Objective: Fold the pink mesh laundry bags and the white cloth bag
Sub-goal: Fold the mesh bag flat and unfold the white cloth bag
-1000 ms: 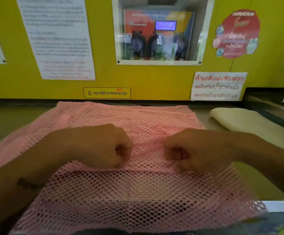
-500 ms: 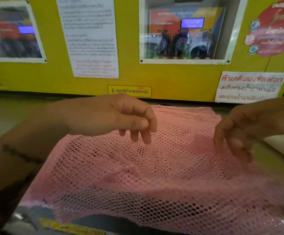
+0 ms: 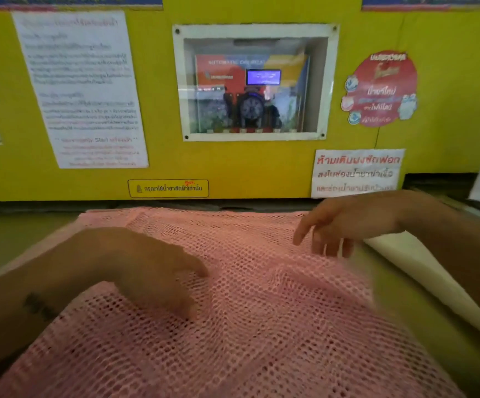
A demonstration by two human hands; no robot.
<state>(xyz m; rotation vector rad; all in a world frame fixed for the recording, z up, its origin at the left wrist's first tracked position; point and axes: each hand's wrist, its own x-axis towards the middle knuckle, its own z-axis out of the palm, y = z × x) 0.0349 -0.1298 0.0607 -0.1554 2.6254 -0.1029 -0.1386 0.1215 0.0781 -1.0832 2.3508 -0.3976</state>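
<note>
The pink mesh laundry bag point(image 3: 261, 311) lay spread over the lower half of the frame, rippled through its middle. It looked light, limp and open-weave, likely to snag on fingertips and slide on itself, so its edges or corners seemed the best places to pinch. The left hand point(image 3: 135, 268) rested on it at centre left, fingers loosely spread, gripping nothing. The right hand point(image 3: 348, 222) hovered open above the right edge. The white cloth bag point(image 3: 422, 271) lay at far right.
</note>
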